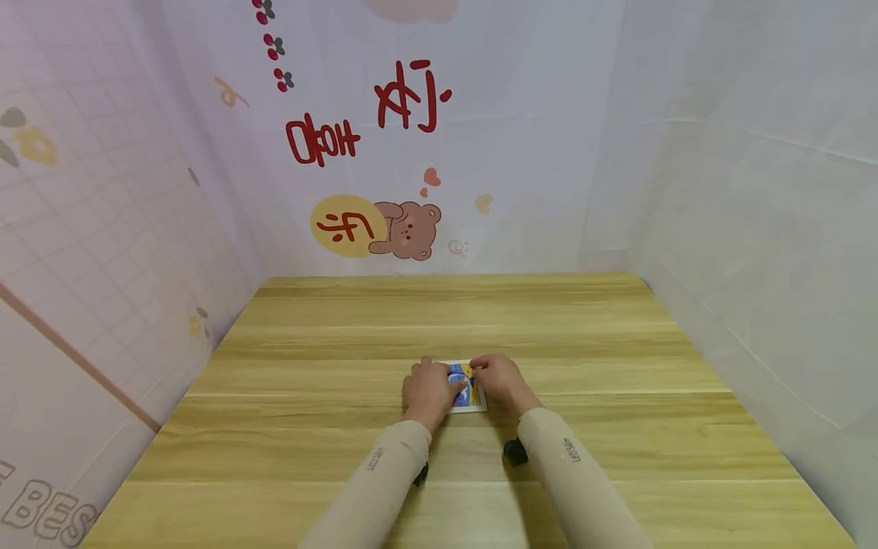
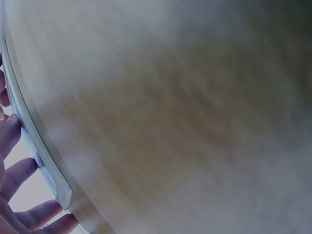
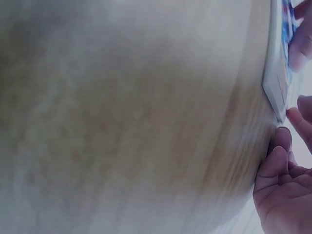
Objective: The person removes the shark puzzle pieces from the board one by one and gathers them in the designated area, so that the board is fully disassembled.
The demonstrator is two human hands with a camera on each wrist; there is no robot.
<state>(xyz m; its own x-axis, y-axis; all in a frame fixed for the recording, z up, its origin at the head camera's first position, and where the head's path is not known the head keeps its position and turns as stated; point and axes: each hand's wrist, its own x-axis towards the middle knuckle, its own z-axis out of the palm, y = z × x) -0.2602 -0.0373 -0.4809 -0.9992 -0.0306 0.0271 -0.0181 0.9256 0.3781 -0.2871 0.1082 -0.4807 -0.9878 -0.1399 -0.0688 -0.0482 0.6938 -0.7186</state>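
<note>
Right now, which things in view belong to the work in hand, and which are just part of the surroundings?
In the work:
picture board, flat, white-edged
left hand, touching the board
right hand, at its far right corner

Just surroundings:
wooden table, under the board
bear print on the back wall
red lettering above it

White-edged picture board (image 1: 468,396) (blue, yellow) lies flat on the tabletop (image 1: 329,343).

The left grip (image 1: 427,390) seems to hide the picture board's (image 1: 469,394) left edge.
</note>
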